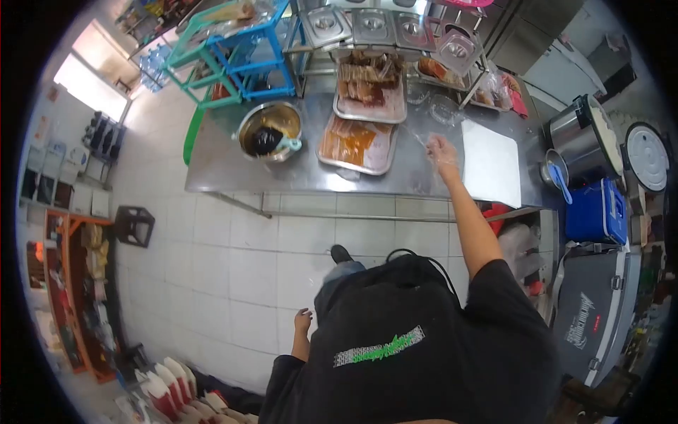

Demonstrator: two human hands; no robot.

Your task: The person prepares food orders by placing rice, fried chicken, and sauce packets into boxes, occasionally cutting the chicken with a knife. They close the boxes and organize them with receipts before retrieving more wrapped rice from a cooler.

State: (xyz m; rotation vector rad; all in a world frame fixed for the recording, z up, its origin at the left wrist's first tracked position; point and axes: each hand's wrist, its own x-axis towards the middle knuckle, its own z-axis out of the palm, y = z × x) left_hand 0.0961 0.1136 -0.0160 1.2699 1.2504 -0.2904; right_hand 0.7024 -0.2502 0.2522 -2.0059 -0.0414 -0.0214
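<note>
My right hand (pixel 443 154) reaches over the steel table, its fingers curled together on thin clear plastic (pixel 428 145) that spreads around them. Just right of it lies a white rectangular board (pixel 489 164). Left of the hand are a metal tray of orange-brown slices (pixel 351 146) and, behind it, another tray stacked with sliced meat (pixel 369 88). My left hand (pixel 303 320) hangs low beside my body, above the floor and away from the table, fingers loosely bent and holding nothing.
On the steel table (pixel 220 161), a metal bowl (pixel 247 150) holds something dark and a light-blue-handled utensil. Lidded steel containers (pixel 374 27) line the back rack. At right stand a large steel pot (pixel 575 138) and a blue cooler box (pixel 595 212). A dark stool (pixel 134 226) stands left.
</note>
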